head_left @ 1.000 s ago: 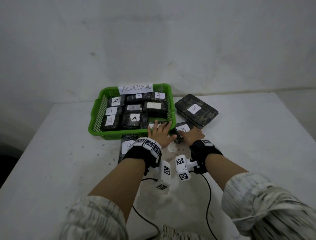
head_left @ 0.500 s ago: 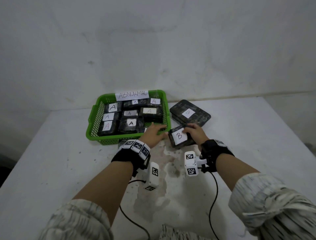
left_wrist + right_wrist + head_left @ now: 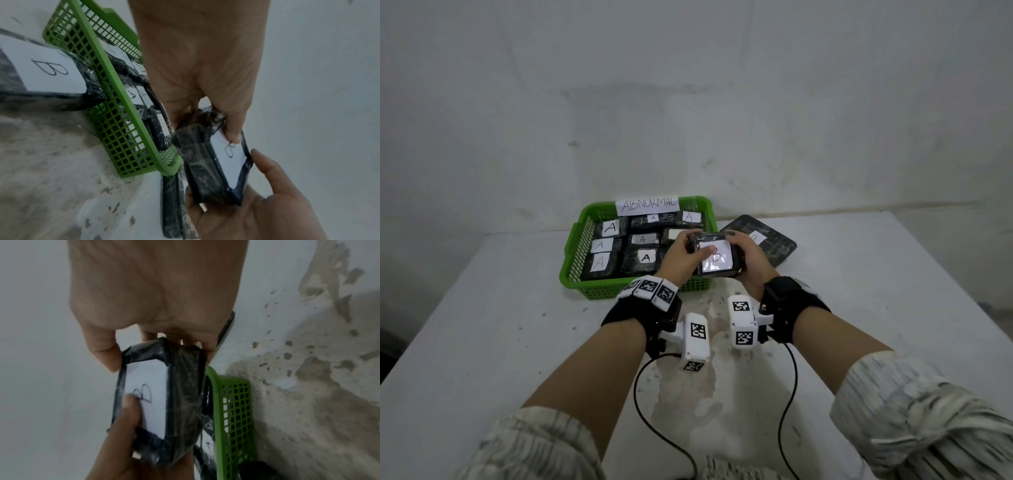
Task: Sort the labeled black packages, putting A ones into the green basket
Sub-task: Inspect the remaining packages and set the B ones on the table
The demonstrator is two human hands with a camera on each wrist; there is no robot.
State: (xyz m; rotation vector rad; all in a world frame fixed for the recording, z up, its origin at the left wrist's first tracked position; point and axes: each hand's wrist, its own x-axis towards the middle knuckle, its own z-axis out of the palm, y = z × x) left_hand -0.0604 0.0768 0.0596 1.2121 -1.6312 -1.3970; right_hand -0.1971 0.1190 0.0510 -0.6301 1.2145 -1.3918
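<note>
Lifted off the table (image 3: 859, 308) since a moment ago, the B package (image 3: 717, 257) now sits gripped between your left hand (image 3: 681, 257) and right hand (image 3: 751, 255) beside the green basket (image 3: 575, 260), where only A ones belong.

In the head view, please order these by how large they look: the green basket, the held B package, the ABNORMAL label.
1. Green basket, clearly largest.
2 and 3. Held B package and ABNORMAL label look about alike in area. The package is lifted nearer the camera and partly covered by the left hand and right hand, so I do not rank them.
</note>
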